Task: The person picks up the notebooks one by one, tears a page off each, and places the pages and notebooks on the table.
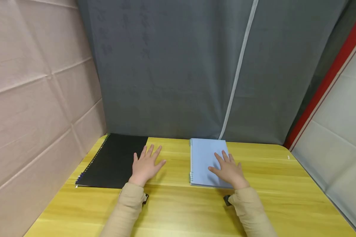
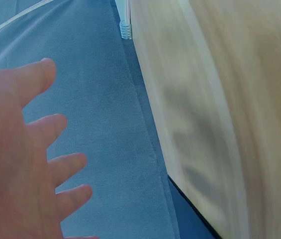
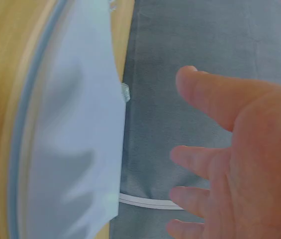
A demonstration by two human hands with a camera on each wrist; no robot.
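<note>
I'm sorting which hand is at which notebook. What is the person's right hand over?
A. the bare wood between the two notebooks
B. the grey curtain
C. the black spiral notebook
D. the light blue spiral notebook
D: in the head view the right hand lies with straight fingers over the light blue spiral notebook, while the left hand is beside the black spiral notebook on the yellow table.

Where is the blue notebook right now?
In the head view, the blue notebook lies on the yellow table, right of the black notebook, with the right hand over its near right corner.
</note>
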